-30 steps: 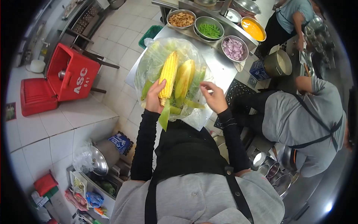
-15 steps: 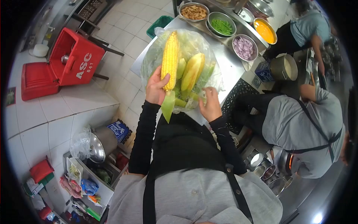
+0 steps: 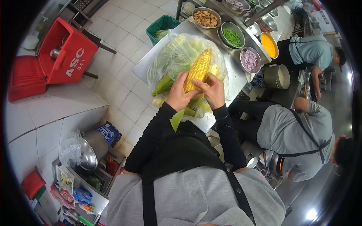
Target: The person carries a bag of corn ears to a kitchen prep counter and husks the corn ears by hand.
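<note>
My left hand (image 3: 180, 92) is closed around the lower part of a peeled yellow corn cob (image 3: 200, 67), which tilts up to the right. My right hand (image 3: 214, 91) pinches the same cob from its other side, thumb across the kernels. A green husk leaf (image 3: 177, 119) hangs below my left hand. Under the cob lies a clear plastic bag (image 3: 160, 62) with husks and more corn, on the metal table (image 3: 236, 71). My hands hide the cob's base.
Bowls of brown chunks (image 3: 206, 18), green beans (image 3: 232, 37) and chopped onion (image 3: 249, 60) line the table's far right edge. A green bin (image 3: 152, 28) stands behind. Two co-workers (image 3: 296, 130) are at the right. A red box (image 3: 71, 52) sits left.
My right hand has come up from the bag to the cob and grips it. The cob has moved right and tilted rightward with my left hand. The whole view has shifted somewhat.
</note>
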The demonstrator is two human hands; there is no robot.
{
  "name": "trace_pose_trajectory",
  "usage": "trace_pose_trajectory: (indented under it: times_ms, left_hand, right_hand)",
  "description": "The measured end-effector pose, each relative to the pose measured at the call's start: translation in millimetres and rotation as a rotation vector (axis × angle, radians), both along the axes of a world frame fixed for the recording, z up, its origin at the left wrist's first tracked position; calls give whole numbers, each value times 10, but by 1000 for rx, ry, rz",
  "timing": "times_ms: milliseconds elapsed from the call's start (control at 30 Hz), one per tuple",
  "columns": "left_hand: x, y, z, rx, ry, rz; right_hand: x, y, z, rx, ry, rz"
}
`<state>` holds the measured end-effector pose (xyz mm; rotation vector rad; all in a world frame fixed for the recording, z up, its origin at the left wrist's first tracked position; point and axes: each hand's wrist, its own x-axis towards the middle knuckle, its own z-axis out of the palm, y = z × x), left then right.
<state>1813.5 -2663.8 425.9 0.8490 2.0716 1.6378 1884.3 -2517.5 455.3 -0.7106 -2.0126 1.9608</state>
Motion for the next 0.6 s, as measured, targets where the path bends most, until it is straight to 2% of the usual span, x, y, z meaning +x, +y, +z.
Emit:
trace_pose_trajectory:
  times_ms: [67, 100, 200, 333, 433, 533, 567, 600]
  left_hand:
    - [-127, -65, -76, 197, -371, -132]
    - [-172, -97, -101, 293, -560, -201]
    - [-246, -154, -99, 485, -824, -239]
    - [-253, -239, -77, 597, -1065, -210]
    - [-270, -245, -114, 621, -1080, -158]
    - [-296, -247, -100, 523, -767, -130]
    - [-294, -253, -101, 512, -743, -127]
    - [-298, -252, -99, 502, -717, -125]
  right_hand:
    - [18, 82, -41, 111, -94, 17]
    - [-26, 59, -65, 110, 5, -29]
    - [-108, 49, 6, -119, 115, -81]
    - [-200, 49, -23, 8, 35, -55]
    - [-209, -70, -48, -73, 75, -87]
    - [-301, -253, -24, 74, 113, -142]
    - [-311, -251, -78, 179, 109, -121]
    - [-311, -228, -73, 129, 84, -130]
